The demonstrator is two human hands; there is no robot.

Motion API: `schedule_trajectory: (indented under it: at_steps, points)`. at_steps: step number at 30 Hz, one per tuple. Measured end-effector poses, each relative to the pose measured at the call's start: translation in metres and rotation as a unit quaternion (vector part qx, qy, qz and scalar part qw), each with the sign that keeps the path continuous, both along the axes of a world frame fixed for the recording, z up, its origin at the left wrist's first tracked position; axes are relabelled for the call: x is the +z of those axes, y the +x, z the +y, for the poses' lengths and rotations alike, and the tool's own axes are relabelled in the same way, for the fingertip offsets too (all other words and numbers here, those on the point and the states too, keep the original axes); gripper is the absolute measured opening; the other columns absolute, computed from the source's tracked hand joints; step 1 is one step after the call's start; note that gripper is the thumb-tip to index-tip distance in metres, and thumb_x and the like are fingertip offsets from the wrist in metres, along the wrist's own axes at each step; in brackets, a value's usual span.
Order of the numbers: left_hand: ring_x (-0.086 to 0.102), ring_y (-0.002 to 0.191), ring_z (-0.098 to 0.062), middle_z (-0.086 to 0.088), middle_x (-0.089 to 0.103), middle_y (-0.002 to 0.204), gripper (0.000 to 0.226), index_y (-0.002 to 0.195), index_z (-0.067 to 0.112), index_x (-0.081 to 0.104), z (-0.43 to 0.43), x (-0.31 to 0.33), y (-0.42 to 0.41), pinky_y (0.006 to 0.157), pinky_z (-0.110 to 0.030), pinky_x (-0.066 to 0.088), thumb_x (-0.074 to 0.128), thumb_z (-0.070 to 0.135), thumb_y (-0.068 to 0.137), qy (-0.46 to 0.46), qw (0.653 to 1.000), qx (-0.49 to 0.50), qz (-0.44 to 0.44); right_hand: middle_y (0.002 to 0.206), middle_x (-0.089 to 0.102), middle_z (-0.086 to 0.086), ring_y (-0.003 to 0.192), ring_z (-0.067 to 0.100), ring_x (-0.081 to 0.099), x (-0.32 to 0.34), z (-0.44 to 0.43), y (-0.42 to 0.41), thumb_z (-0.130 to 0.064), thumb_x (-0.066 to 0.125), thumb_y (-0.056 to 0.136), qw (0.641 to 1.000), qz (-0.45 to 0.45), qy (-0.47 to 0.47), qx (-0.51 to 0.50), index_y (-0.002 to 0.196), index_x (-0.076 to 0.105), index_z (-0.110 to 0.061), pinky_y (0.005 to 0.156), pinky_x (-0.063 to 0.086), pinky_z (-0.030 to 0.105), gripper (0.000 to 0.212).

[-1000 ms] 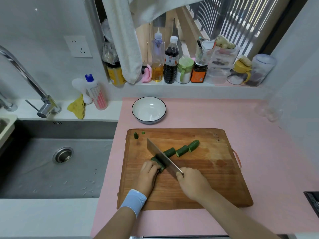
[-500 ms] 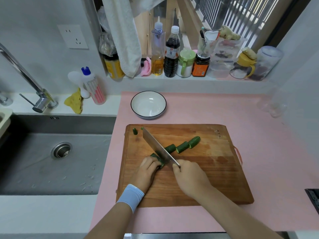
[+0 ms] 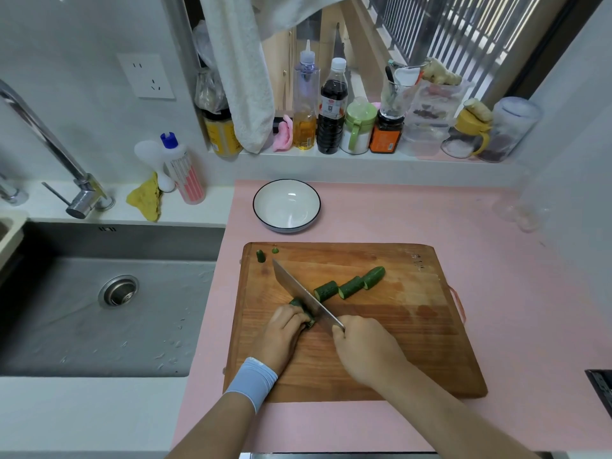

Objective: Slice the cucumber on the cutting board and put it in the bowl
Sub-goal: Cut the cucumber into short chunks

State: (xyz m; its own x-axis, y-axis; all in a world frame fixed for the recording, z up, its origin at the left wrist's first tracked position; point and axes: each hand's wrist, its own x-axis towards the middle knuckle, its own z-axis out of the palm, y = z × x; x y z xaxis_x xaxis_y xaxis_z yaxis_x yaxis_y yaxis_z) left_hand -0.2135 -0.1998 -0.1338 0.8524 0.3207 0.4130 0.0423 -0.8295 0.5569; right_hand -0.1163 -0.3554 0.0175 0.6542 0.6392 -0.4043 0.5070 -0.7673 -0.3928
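One short bit of cucumber (image 3: 303, 309) is left to cut. It is round, so it may roll, and the knife (image 3: 298, 289) may nick a finger. The left hand (image 3: 281, 332) curls its fingers around that bit, which pokes out by the fingertips, touching the blade. The right hand (image 3: 364, 346) wraps tight around the knife handle. Three cut pieces (image 3: 349, 286) lie on the cutting board (image 3: 414, 326), right of the blade. The bowl (image 3: 255, 203) sits behind.

The wooden cutting board (image 3: 397, 359) is looking matt (grainy, damp-darkened), the metal knife (image 3: 294, 286) and bowl (image 3: 284, 210) gleaming smooth.
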Motion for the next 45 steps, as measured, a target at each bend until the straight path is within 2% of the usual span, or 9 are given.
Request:
schedule_trajectory:
  at_steps: [4, 8, 12, 18, 31, 36, 39, 43, 45]
  points:
    - [0.051, 0.103, -0.011, 0.0, 0.058, 0.105, 0.01, 0.101, 0.012, 0.066, 0.0, 0.001, 0.0, 0.099, -0.012, 0.033, 0.061, 0.007, 0.093, 0.005, 1.0, -0.002, -0.007, 0.074, 0.056, -0.005, 0.066, 0.018, 0.052, 0.004, 0.005, 0.001, -0.035, 0.038, 0.104, 1.0, 0.009, -0.013, 0.012, 0.081, 0.053, -0.025, 0.051, 0.032, 0.03, 0.029]
    - [0.05, 0.104, -0.008, 0.001, 0.059, 0.106, 0.01, 0.101, 0.013, 0.066, 0.0, 0.001, 0.0, 0.098, -0.014, 0.036, 0.061, 0.007, 0.094, -0.006, 1.0, 0.002, -0.012, 0.073, 0.056, -0.003, 0.066, 0.019, 0.053, 0.006, 0.007, 0.004, -0.034, 0.039, 0.105, 0.999, 0.024, -0.026, 0.015, 0.073, 0.046, -0.026, 0.052, 0.034, 0.03, 0.033]
    - [0.049, 0.104, -0.005, 0.001, 0.059, 0.106, 0.012, 0.101, 0.012, 0.067, 0.001, 0.0, 0.0, 0.097, -0.015, 0.038, 0.064, 0.005, 0.092, -0.011, 1.0, 0.006, -0.012, 0.076, 0.06, -0.002, 0.07, 0.02, 0.058, 0.01, 0.007, 0.006, -0.033, 0.039, 0.105, 0.999, 0.039, -0.036, 0.007, 0.075, 0.049, -0.025, 0.058, 0.04, 0.031, 0.032]
    - [0.053, 0.102, -0.012, 0.0, 0.06, 0.105, 0.014, 0.101, 0.014, 0.065, 0.001, 0.0, 0.0, 0.097, -0.015, 0.037, 0.066, 0.004, 0.09, -0.014, 1.0, 0.005, -0.005, 0.084, 0.064, 0.0, 0.08, 0.023, 0.063, 0.011, 0.012, 0.007, -0.034, 0.038, 0.104, 0.998, 0.037, -0.049, 0.014, 0.086, 0.056, -0.024, 0.065, 0.048, 0.032, 0.027]
    - [0.055, 0.099, -0.014, -0.001, 0.06, 0.103, 0.009, 0.099, 0.011, 0.066, 0.001, -0.003, 0.0, 0.093, -0.021, 0.044, 0.066, 0.006, 0.091, -0.011, 1.0, 0.016, -0.013, 0.086, 0.057, 0.001, 0.078, 0.023, 0.058, 0.014, 0.02, 0.014, -0.031, 0.038, 0.105, 0.993, 0.055, -0.095, 0.036, 0.092, 0.053, -0.02, 0.065, 0.043, 0.03, 0.023]
    - [0.056, 0.1, -0.015, -0.001, 0.06, 0.104, 0.011, 0.1, 0.011, 0.066, 0.002, -0.004, 0.002, 0.096, -0.017, 0.039, 0.067, 0.005, 0.09, -0.012, 1.0, 0.017, -0.01, 0.091, 0.059, 0.003, 0.081, 0.023, 0.06, 0.016, 0.019, 0.013, -0.03, 0.04, 0.104, 0.993, 0.047, -0.105, 0.032, 0.093, 0.053, -0.021, 0.068, 0.046, 0.031, 0.02]
    - [0.055, 0.102, -0.014, -0.001, 0.06, 0.106, 0.012, 0.101, 0.011, 0.067, 0.002, -0.005, 0.001, 0.096, -0.018, 0.039, 0.067, 0.005, 0.091, -0.012, 1.0, 0.021, -0.006, 0.088, 0.058, 0.001, 0.078, 0.021, 0.059, 0.016, 0.023, 0.013, -0.028, 0.042, 0.103, 0.992, 0.038, -0.111, 0.039, 0.092, 0.053, -0.021, 0.063, 0.045, 0.031, 0.017]
    - [0.054, 0.102, -0.013, 0.0, 0.059, 0.107, 0.012, 0.102, 0.012, 0.066, 0.001, -0.004, 0.001, 0.096, -0.019, 0.04, 0.066, 0.006, 0.091, -0.013, 1.0, 0.021, -0.009, 0.082, 0.055, 0.001, 0.07, 0.018, 0.054, 0.016, 0.025, 0.013, -0.025, 0.042, 0.103, 0.992, 0.023, -0.115, 0.055, 0.089, 0.051, -0.021, 0.053, 0.037, 0.029, 0.017]
    - [0.052, 0.102, -0.01, 0.0, 0.059, 0.106, 0.012, 0.101, 0.013, 0.066, 0.0, -0.004, 0.001, 0.096, -0.019, 0.04, 0.066, 0.006, 0.091, -0.014, 1.0, 0.021, -0.012, 0.083, 0.055, 0.001, 0.072, 0.019, 0.055, 0.016, 0.024, 0.013, -0.026, 0.042, 0.103, 0.991, 0.027, -0.117, 0.056, 0.091, 0.052, -0.02, 0.054, 0.038, 0.029, 0.017]
